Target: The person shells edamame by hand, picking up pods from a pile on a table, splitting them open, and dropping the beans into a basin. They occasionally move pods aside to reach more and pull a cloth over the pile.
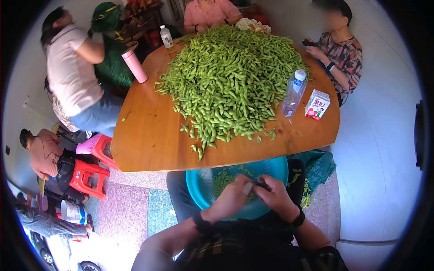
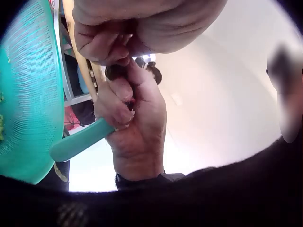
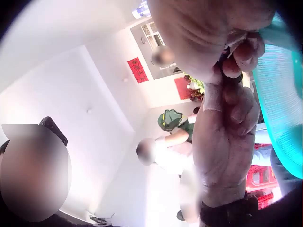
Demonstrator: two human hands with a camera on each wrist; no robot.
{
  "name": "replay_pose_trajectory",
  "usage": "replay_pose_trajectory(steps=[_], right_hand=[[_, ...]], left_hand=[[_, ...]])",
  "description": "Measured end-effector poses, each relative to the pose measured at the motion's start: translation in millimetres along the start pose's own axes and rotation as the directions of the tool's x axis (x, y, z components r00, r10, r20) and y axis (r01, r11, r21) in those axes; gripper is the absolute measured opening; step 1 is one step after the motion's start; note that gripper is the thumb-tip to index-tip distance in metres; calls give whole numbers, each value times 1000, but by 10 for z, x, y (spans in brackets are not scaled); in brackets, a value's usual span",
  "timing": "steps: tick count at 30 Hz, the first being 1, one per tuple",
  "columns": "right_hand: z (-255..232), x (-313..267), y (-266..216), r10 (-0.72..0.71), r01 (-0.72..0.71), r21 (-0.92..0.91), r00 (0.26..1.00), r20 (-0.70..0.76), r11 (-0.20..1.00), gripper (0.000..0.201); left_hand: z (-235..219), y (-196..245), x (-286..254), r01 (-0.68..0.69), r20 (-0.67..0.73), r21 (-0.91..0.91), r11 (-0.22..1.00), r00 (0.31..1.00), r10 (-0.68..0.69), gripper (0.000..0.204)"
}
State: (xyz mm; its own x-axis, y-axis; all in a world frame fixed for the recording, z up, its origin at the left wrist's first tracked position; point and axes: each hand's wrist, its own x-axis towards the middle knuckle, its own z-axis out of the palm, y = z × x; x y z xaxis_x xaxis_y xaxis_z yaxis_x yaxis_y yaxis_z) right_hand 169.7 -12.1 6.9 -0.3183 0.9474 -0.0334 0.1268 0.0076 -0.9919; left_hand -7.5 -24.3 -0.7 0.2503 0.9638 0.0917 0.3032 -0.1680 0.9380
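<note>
Both hands meet over a teal basin (image 1: 192,192) holding shelled green beans (image 1: 222,180). The right hand (image 1: 275,196) curls its fingers round a teal handle (image 2: 83,140); a dark piece (image 1: 262,184) shows at its fingertips. Close against it, the left hand (image 1: 233,198) has bent fingers, a pale wrap (image 3: 212,98) round its thumb or a finger; whatever it may pinch is hidden. On the wooden table (image 1: 144,140) beyond lies a large heap of green pods (image 1: 230,81).
A clear bottle (image 1: 294,94) and a drink carton (image 1: 317,105) stand right of the heap; a pink flask (image 1: 134,66) and another bottle (image 1: 167,39) stand left. People are around the table. Red stools (image 1: 88,179) are at left, a green sack (image 1: 318,169) beside the basin.
</note>
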Motion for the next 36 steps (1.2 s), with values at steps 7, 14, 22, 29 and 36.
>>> replay_pose_trajectory(steps=[7,14,22,29,36], right_hand=[[-53,-25,-53,249,-282,232,955,161,931,15],[86,-83,35,-248,216,-467,969,-7,858,15],[37,-113,112,-385,315,-603,923,15,733,13],[-34,-161,124,-393,317,-541,919,-26,779,15],[-8,-178,83,-334,308,-529,941,50,790,15]], left_hand=[[40,-52,-30,66,-29,-108,992,997,-70,13],[-2,-92,77,277,-22,-110,955,960,-281,13],[85,-125,129,102,-8,-86,991,995,-103,15],[74,-88,84,353,217,-366,861,932,-290,13],[27,-86,65,384,154,-402,831,923,-352,13]])
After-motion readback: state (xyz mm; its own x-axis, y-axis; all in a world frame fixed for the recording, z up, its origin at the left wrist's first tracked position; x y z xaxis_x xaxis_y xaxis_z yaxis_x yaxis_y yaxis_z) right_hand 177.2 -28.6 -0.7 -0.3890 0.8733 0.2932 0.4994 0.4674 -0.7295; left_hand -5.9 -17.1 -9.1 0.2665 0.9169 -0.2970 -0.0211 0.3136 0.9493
